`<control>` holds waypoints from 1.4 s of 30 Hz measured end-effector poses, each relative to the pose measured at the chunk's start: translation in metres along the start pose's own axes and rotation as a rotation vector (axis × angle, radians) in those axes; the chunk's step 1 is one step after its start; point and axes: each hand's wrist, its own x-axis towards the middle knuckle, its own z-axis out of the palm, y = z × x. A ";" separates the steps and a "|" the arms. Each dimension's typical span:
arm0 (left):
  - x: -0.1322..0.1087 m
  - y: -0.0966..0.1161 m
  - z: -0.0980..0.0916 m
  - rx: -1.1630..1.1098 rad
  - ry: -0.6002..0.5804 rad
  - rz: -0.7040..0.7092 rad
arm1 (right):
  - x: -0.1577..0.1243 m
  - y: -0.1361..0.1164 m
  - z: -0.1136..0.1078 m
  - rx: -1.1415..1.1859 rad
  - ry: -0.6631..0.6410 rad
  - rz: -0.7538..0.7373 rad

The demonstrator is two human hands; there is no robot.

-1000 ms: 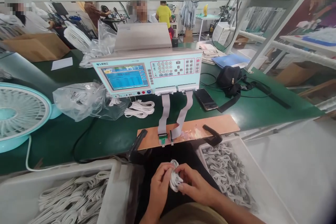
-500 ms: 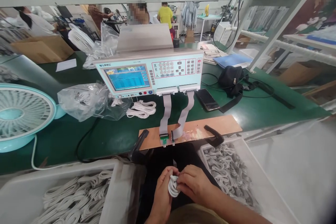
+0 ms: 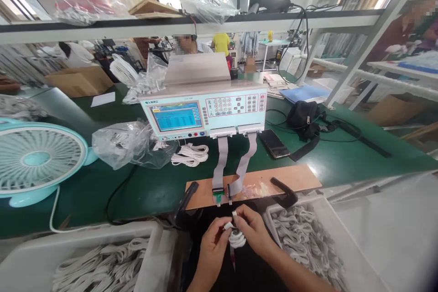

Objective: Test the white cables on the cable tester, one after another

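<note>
Between left hand [image 3: 211, 244] and right hand [image 3: 255, 233], fingers [image 3: 219, 226] pinch the coiled cable [image 3: 237, 239].

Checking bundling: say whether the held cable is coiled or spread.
Coiled: the white cable hangs bundled between left hand and right hand, plug ends free.

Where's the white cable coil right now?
Head view, bottom centre: the white cable coil hangs between the left hand and right hand, just below the wooden board.
</note>
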 end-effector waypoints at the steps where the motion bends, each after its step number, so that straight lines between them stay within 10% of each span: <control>1: 0.005 -0.001 -0.001 0.008 0.011 0.038 | 0.004 0.003 0.003 0.039 0.025 0.015; 5: 0.015 -0.004 -0.005 0.012 -0.050 0.096 | 0.014 0.013 0.011 0.135 0.087 0.069; 13: 0.017 -0.011 -0.022 -0.374 -0.159 -0.225 | 0.013 0.019 0.016 0.181 0.129 0.120; 20: 0.022 -0.010 -0.017 -0.367 -0.002 -0.249 | 0.016 0.016 0.019 0.195 0.134 0.124; 36: 0.031 0.001 -0.014 -0.066 -0.106 -0.061 | 0.018 -0.004 0.023 0.379 0.203 0.305; 42: 0.032 -0.009 -0.010 -0.090 0.053 -0.056 | 0.018 -0.008 0.027 0.498 0.224 0.337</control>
